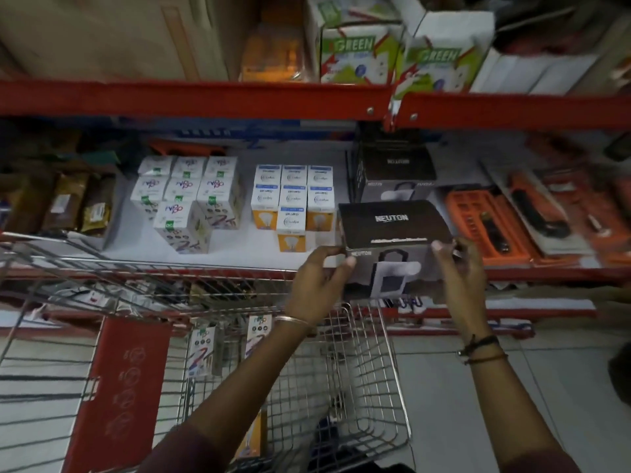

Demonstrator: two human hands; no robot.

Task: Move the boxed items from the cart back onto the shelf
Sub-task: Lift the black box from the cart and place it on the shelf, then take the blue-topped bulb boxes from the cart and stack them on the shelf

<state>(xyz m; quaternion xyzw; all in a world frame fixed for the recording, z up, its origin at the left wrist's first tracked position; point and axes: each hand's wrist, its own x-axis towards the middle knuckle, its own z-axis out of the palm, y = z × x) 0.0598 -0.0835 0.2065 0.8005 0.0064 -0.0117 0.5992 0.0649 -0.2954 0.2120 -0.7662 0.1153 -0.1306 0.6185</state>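
A black and grey Neuton box (392,233) is held at the front edge of the white shelf (239,247). My left hand (319,278) grips its left side and my right hand (459,264) grips its right side. Another Neuton box (397,175) stands on the shelf just behind it. Below, the wire cart (362,370) still holds white boxes (205,349) with colourful print and a yellow box (256,435) low down.
White bulb boxes (186,196) and orange and white bulb boxes (293,199) stand in groups on the shelf to the left. Orange tool kits (488,227) lie to the right. A red shelf beam (205,100) runs overhead, with green-print boxes (355,52) above it.
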